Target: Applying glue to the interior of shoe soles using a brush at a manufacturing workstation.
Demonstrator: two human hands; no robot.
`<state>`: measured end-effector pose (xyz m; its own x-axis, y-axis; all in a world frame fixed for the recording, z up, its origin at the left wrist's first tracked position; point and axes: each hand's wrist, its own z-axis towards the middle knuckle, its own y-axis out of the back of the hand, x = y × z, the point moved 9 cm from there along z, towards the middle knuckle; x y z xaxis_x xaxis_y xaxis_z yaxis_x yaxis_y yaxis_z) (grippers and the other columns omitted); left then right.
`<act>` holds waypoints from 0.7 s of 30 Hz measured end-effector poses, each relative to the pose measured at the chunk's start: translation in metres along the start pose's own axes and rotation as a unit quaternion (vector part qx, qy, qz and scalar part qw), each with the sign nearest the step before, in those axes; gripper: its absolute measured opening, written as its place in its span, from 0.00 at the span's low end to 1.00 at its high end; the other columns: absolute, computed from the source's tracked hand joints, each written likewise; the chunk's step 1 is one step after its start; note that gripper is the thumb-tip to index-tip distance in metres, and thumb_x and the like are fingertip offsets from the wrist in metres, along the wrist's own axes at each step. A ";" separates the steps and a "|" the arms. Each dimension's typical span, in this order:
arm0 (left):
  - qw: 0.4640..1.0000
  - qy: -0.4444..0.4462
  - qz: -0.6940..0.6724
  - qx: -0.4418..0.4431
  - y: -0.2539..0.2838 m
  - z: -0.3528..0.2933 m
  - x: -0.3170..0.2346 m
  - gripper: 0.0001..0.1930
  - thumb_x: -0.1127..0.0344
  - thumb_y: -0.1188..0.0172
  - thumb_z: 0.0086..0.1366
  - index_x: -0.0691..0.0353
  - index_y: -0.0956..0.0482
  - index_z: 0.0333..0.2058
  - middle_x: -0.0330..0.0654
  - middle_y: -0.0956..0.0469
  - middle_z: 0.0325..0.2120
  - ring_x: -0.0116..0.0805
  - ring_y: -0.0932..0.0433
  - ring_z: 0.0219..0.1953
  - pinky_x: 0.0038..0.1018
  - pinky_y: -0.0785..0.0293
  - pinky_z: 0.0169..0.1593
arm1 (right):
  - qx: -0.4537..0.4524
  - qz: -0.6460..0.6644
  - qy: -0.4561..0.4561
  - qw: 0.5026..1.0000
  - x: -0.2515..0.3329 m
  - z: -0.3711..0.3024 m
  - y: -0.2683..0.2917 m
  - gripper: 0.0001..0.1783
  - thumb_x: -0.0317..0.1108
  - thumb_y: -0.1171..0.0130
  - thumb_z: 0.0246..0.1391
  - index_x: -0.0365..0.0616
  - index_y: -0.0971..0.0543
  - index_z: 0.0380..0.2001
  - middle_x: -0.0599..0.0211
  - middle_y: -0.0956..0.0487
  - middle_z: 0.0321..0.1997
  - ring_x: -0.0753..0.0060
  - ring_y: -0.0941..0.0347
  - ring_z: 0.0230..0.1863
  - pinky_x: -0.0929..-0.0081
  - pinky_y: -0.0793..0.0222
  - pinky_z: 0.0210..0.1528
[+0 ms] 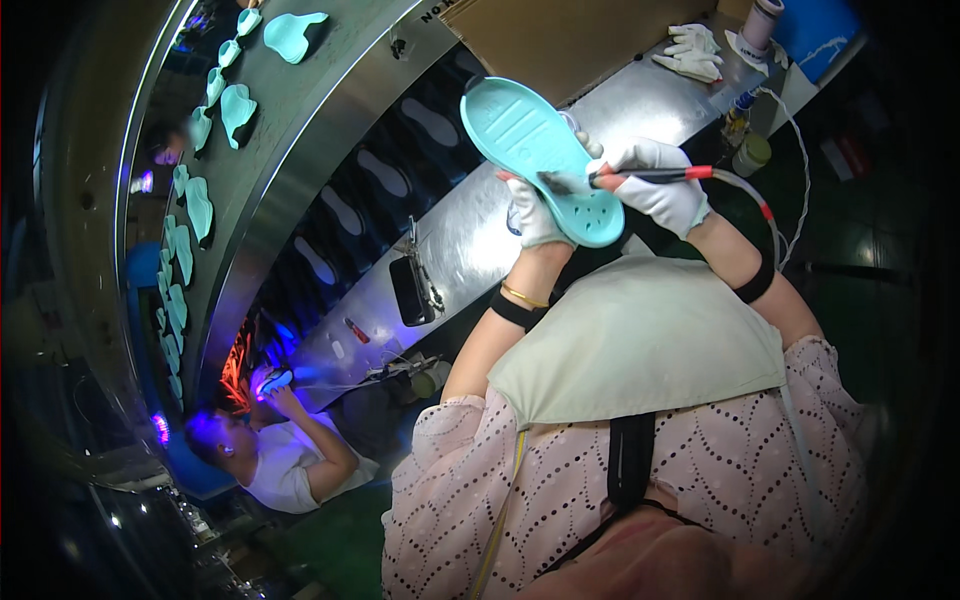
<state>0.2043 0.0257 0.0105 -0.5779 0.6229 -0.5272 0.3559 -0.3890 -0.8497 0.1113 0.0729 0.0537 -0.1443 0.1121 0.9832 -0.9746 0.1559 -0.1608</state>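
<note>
Your left hand (pixel 533 218), white-gloved, fingers clamped on the near edge of a turquoise shoe sole (pixel 540 155), holds it up over the steel bench (pixel 640 100). Your right hand (pixel 660 180) grips a brush tool (pixel 640 177), bristles touching the sole. Spare gloves (pixel 690 52) lie far right. More soles (pixel 238 108) ride the conveyor far left.

dark phone screen (pixel 411 290) on steel bench (pixel 480 225)
</note>
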 end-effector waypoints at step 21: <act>0.995 0.018 0.084 0.059 -0.010 0.020 -0.049 0.53 0.20 0.54 0.35 0.61 0.33 0.50 0.48 0.28 0.42 0.44 0.26 0.41 0.37 0.27 0.44 | 0.127 -0.009 0.048 0.991 0.033 0.005 -0.025 0.10 0.20 0.38 0.41 0.39 0.25 0.29 0.68 0.24 0.32 0.77 0.28 0.35 0.79 0.32 0.42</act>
<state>0.2146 -0.0141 0.0451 -0.4904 0.5651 -0.6635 0.3554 -0.5655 -0.7443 0.1302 0.0676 0.0908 -0.1210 0.2058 0.9711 -0.9903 -0.0922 -0.1038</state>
